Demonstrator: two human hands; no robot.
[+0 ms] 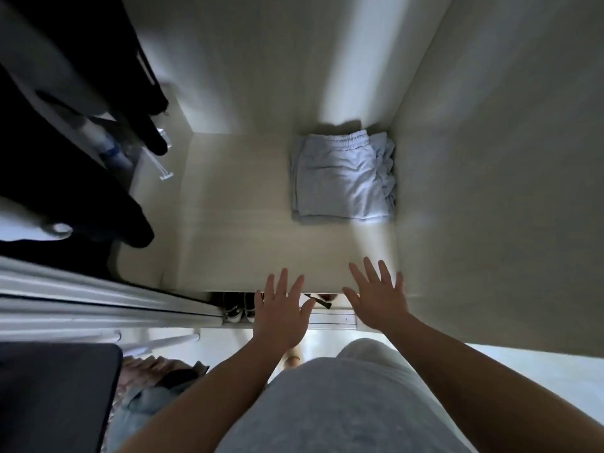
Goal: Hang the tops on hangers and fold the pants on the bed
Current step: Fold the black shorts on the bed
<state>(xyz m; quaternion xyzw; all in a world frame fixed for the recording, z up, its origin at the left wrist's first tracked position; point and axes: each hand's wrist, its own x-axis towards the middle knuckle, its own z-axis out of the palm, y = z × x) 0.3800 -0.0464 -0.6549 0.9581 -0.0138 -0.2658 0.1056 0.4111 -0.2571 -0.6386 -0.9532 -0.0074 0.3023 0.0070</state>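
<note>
Dark clothes (81,119) hang on the left. Shoes (240,310) sit low down, under the shelf (235,207). The left hand (281,313) is wide open with its fingers spread, and it holds nothing. It is at the front edge of the shelf. The folded blue pants (340,181) lie far back on the shelf, just beside the right wall. The right hand (379,300) is wide open too and holds nothing. It is also at the front edge.
</note>
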